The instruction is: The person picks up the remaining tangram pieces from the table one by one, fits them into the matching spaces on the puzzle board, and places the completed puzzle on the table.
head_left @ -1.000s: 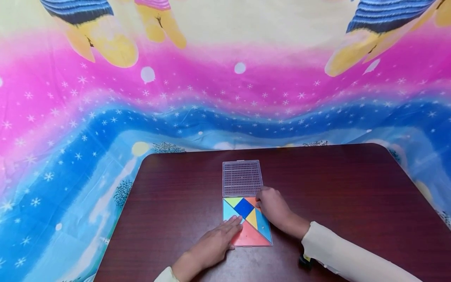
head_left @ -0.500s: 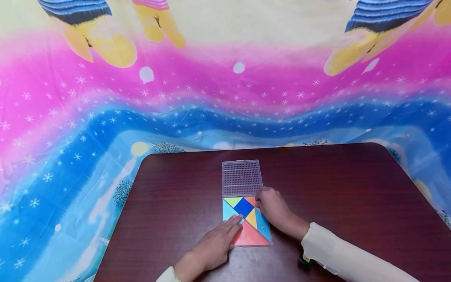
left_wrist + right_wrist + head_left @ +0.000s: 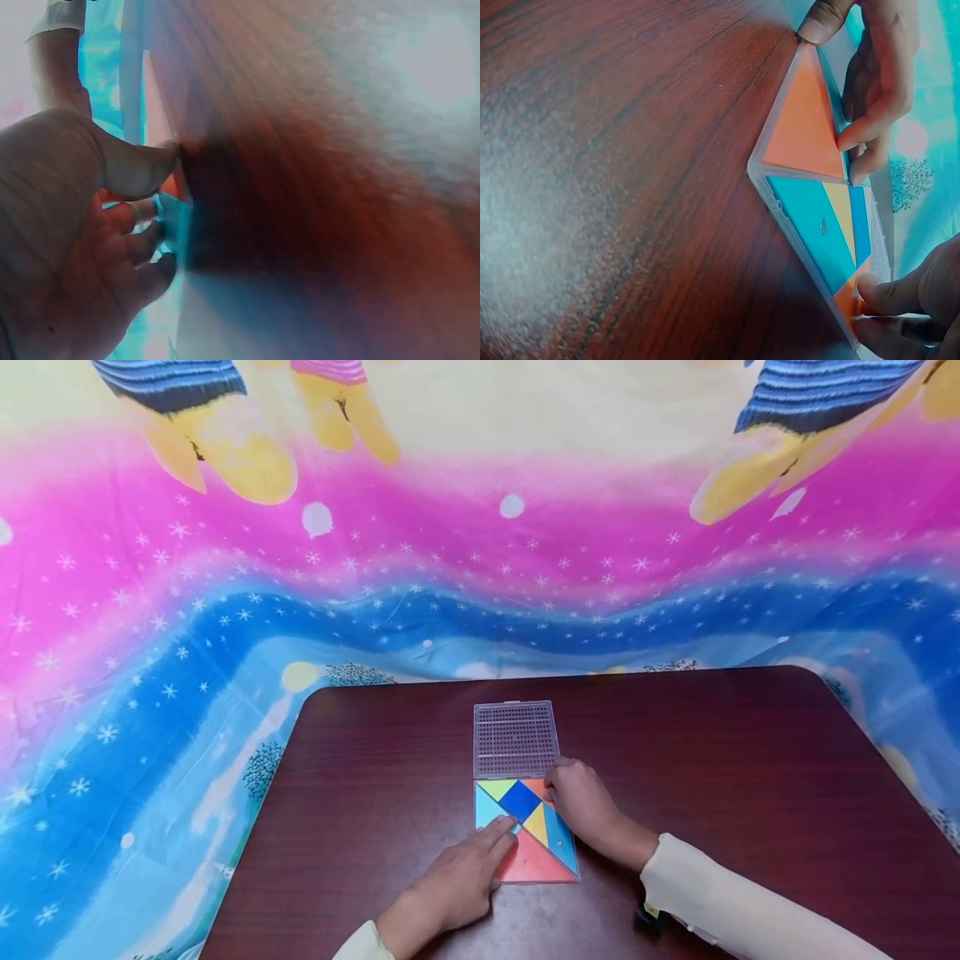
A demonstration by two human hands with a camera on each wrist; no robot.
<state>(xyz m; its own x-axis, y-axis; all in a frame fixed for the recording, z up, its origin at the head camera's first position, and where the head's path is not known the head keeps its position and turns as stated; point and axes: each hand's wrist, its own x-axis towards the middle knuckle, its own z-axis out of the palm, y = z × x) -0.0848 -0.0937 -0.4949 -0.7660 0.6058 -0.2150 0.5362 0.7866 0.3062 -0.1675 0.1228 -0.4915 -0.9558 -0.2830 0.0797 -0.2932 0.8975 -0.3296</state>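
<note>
A flat tangram lies in a clear plastic case [image 3: 579, 878], with its pieces in a square. My left hand [image 3: 457, 877] rests on the case's left front part, fingers straight over the large salmon triangle [image 3: 532, 860] and the light-blue piece [image 3: 487, 806]. Its thumb [image 3: 814, 30] sits at the case's edge in the right wrist view. At the back right corner, my right hand [image 3: 585, 797] pinches a small orange piece [image 3: 846, 300] between thumb and finger. Blue [image 3: 519, 802], yellow [image 3: 536, 823] and teal [image 3: 558, 841] pieces lie beside it.
Behind the case lies its lid [image 3: 515, 739], a clear, perforated-looking square. A small black object [image 3: 648, 918] shows under the right sleeve. The dark wooden table [image 3: 375, 760] ends at a patterned cloth backdrop [image 3: 420, 635].
The left hand has shifted very slightly, its fingers drawn closer together and its thumb now hidden in the head view. The right hand and the pieces look the same.
</note>
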